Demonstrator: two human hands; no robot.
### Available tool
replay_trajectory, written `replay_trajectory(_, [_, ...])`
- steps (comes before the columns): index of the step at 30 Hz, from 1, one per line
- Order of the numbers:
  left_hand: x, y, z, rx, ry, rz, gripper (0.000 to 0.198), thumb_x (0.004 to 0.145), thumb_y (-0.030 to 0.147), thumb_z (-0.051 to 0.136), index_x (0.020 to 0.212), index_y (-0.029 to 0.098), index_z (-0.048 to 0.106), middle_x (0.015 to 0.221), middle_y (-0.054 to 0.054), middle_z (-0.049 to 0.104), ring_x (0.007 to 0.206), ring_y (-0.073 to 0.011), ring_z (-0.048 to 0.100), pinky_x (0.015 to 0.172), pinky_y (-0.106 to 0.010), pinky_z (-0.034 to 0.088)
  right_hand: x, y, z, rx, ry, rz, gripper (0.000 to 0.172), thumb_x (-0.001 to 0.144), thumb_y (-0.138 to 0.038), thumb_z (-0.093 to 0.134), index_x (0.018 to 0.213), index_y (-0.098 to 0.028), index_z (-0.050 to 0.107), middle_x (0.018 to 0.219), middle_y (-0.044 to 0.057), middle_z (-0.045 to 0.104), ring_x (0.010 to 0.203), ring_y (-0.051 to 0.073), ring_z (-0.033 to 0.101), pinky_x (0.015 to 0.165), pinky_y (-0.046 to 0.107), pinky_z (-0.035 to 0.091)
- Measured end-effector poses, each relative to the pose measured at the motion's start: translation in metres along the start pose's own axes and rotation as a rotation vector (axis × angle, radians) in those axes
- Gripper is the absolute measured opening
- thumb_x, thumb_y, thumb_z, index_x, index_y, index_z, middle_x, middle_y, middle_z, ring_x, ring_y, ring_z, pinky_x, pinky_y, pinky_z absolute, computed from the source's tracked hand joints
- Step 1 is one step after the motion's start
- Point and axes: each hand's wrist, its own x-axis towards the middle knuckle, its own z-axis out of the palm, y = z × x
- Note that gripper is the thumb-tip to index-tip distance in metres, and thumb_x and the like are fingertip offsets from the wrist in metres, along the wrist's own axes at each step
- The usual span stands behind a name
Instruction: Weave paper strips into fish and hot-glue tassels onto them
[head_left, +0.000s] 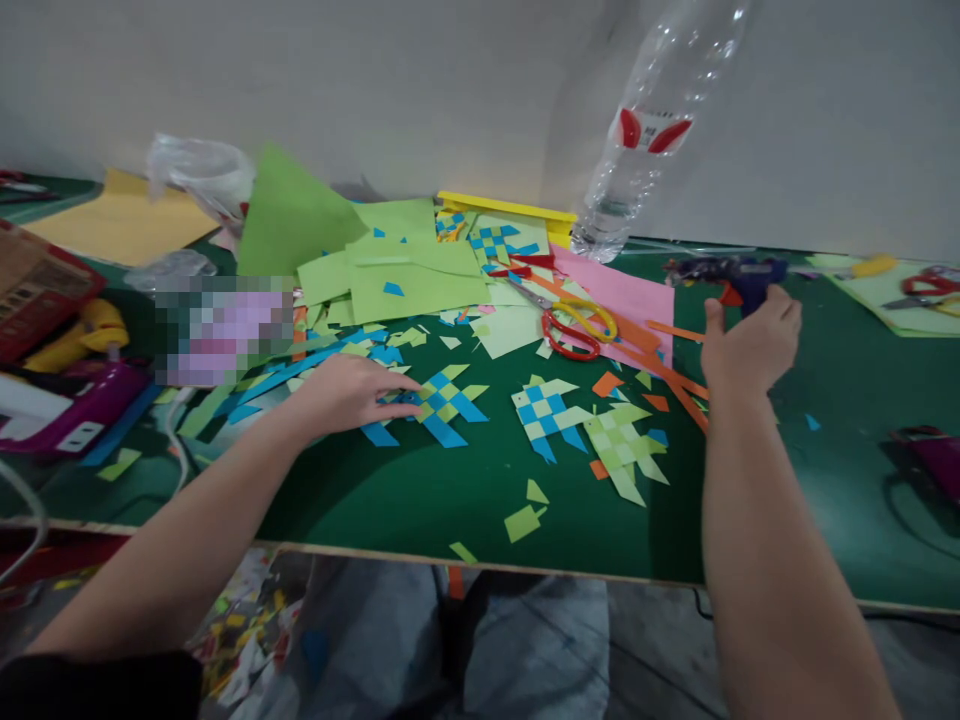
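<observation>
My left grip (352, 390) lies flat and open on the bench (420, 500). Its fingers are stretched out and the tips press on the woven star of blue and pale-green paper strips (448, 402). It holds nothing, it only pins the piece down. My right grip (750, 342) is far out to the right, curled round the handle of the dark blue plastic glue gun (739, 272) with the thumb standing up beside it. The fingers are hidden behind the back of the hand, and I cannot tell whether the gun is clear of the bench or resting on it.

As I judge it, this is the gluing stage, with the weave steadied on one side and the gun taken up on the other. Using it would call for bringing the nozzle across to the pinned star, well apart from it now, and aiming at the loose strip ends.

The paper is thin, matte and sharply creased. Two more woven pieces lie to the right of the star, a blue-and-cream one (547, 415) and an all-green one (626, 445) just beside it. Offcut triangles and orange paper strips (679, 385) litter the green surface. Behind them are red-and-yellow-handled scissors (577, 330) on a pink paper sheet (637, 295), and a clear plastic bottle (652, 120).
</observation>
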Motion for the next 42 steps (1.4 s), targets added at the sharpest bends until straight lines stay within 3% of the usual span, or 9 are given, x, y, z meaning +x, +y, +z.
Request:
replay_trajectory(4, [0.0, -0.001, 0.001, 0.016, 0.032, 0.027, 0.047, 0.093, 0.063, 0.05, 0.1, 0.025, 0.077, 0.08, -0.002, 0.077, 0.063, -0.0146, 0.064, 0.06, -0.026, 0.039, -0.006, 0.005, -0.003, -0.091, -0.151, 0.22, 0.06, 0.087, -0.036, 0.066, 0.135, -0.005, 0.048, 0.13, 0.027, 0.054, 0.119, 0.033, 0.053, 0.093, 0.042, 0.043])
replay_trajectory(9, [0.0, -0.001, 0.001, 0.005, -0.034, -0.027, 0.046, 0.093, 0.063, 0.05, 0.103, 0.028, 0.077, 0.08, -0.002, 0.077, 0.066, -0.0137, 0.065, 0.061, -0.025, 0.039, -0.007, 0.01, 0.003, -0.095, -0.215, 0.253, 0.059, 0.087, -0.037, 0.065, 0.129, 0.003, 0.052, 0.123, 0.033, 0.054, 0.107, 0.034, 0.055, 0.081, 0.041, 0.039])
replay_trajectory(20, [-0.001, -0.002, 0.002, 0.026, -0.008, -0.004, 0.048, 0.093, 0.065, 0.048, 0.103, 0.028, 0.077, 0.081, -0.001, 0.077, 0.066, -0.0139, 0.066, 0.061, -0.024, 0.039, -0.007, -0.005, -0.003, -0.033, -0.163, 0.046, 0.055, 0.089, -0.025, 0.058, 0.137, 0.001, 0.047, 0.135, 0.032, 0.049, 0.123, 0.035, 0.041, 0.089, 0.042, 0.029])
replay_trajectory(24, [0.0, -0.001, 0.001, 0.01, -0.021, -0.006, 0.046, 0.092, 0.063, 0.051, 0.103, 0.027, 0.077, 0.082, -0.002, 0.077, 0.067, -0.0147, 0.066, 0.061, -0.025, 0.04, -0.01, -0.029, -0.032, 0.133, -0.105, -0.226, 0.041, 0.089, -0.021, 0.054, 0.128, -0.007, 0.054, 0.121, 0.022, 0.062, 0.107, 0.026, 0.055, 0.084, 0.034, 0.036])
replay_trajectory(28, [0.001, 0.001, -0.001, -0.018, -0.033, -0.012, 0.043, 0.093, 0.059, 0.054, 0.103, 0.025, 0.077, 0.082, -0.004, 0.077, 0.067, -0.0167, 0.067, 0.06, -0.027, 0.039, -0.029, -0.064, -0.067, 0.141, -0.254, -0.346, 0.021, 0.089, -0.034, 0.057, 0.096, -0.018, 0.068, 0.085, 0.009, 0.071, 0.076, 0.021, 0.059, 0.07, 0.032, 0.037])
replay_trajectory(32, [0.003, 0.002, -0.003, -0.038, -0.046, -0.024, 0.039, 0.093, 0.055, 0.055, 0.102, 0.025, 0.077, 0.083, -0.004, 0.077, 0.068, -0.0168, 0.067, 0.061, -0.028, 0.04, -0.054, -0.09, -0.088, 0.164, -0.823, -0.69, 0.03, 0.084, -0.051, 0.062, 0.08, -0.022, 0.07, 0.075, 0.002, 0.069, 0.07, 0.018, 0.06, 0.061, 0.029, 0.036])
replay_trajectory(34, [0.003, 0.003, -0.003, -0.035, -0.051, -0.015, 0.038, 0.094, 0.054, 0.054, 0.102, 0.025, 0.077, 0.083, -0.004, 0.077, 0.068, -0.0163, 0.067, 0.061, -0.028, 0.04, -0.063, -0.094, -0.091, 0.124, -1.01, -0.811, 0.034, 0.078, -0.056, 0.066, 0.082, -0.023, 0.07, 0.074, 0.001, 0.068, 0.07, 0.018, 0.059, 0.059, 0.029, 0.035])
replay_trajectory(38, [0.003, 0.003, -0.002, -0.005, -0.025, 0.0, 0.044, 0.094, 0.059, 0.05, 0.1, 0.026, 0.077, 0.081, -0.003, 0.077, 0.067, -0.0154, 0.067, 0.06, -0.027, 0.039, -0.071, -0.096, -0.091, 0.039, -1.141, -0.838, 0.037, 0.073, -0.056, 0.069, 0.09, -0.023, 0.07, 0.083, 0.001, 0.068, 0.076, 0.019, 0.061, 0.057, 0.028, 0.033])
replay_trajectory(42, [0.003, 0.003, -0.002, 0.015, -0.014, 0.0, 0.046, 0.095, 0.061, 0.047, 0.1, 0.026, 0.077, 0.083, -0.002, 0.078, 0.067, -0.0149, 0.068, 0.061, -0.027, 0.04, -0.077, -0.1, -0.092, 0.005, -1.144, -0.794, 0.037, 0.07, -0.052, 0.071, 0.093, -0.023, 0.067, 0.09, 0.001, 0.068, 0.078, 0.019, 0.061, 0.056, 0.028, 0.032])
